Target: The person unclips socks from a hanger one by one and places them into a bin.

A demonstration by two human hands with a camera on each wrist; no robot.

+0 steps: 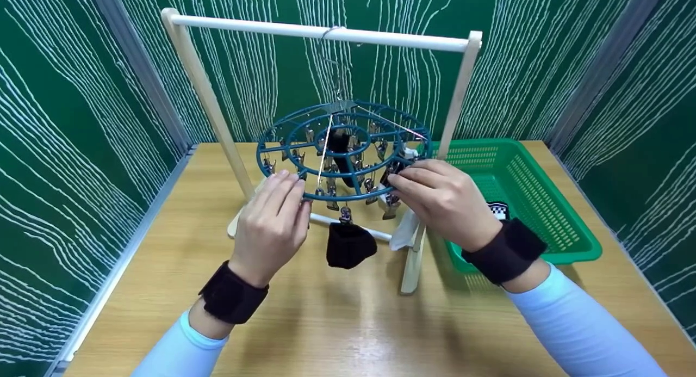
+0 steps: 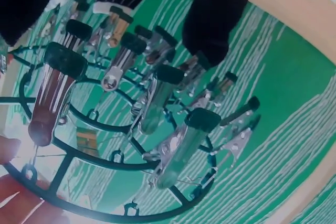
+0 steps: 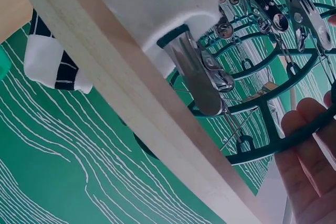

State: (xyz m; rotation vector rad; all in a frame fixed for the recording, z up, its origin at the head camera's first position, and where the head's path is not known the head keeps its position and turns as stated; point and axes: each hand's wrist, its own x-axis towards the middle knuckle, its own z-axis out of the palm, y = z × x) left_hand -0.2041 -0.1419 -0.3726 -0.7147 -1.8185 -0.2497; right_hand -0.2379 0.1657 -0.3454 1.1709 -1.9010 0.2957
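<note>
A teal round clip hanger (image 1: 343, 148) hangs from the white rod of a wooden rack (image 1: 321, 32). From its front clip hangs a black sock (image 1: 349, 245). My left hand (image 1: 293, 195) grips the hanger's outer ring at the front left; its fingertips (image 2: 11, 149) show beside a clip (image 2: 52, 95). On the right side my right hand (image 1: 403, 180) holds the ring, its fingers (image 3: 310, 145) curled round the ring (image 3: 273, 145). Just beside that hand a white sock (image 3: 157, 9) hangs from a metal clip (image 3: 202, 74). Another black sock (image 2: 215, 14) hangs near the hanger's middle.
A green basket (image 1: 544, 203) stands on the wooden table (image 1: 348, 322) at the right, holding a black-and-white sock (image 1: 498, 209). The rack's right post (image 3: 131, 103) and foot (image 1: 412, 263) stand close by my right hand. Green patterned walls enclose the table.
</note>
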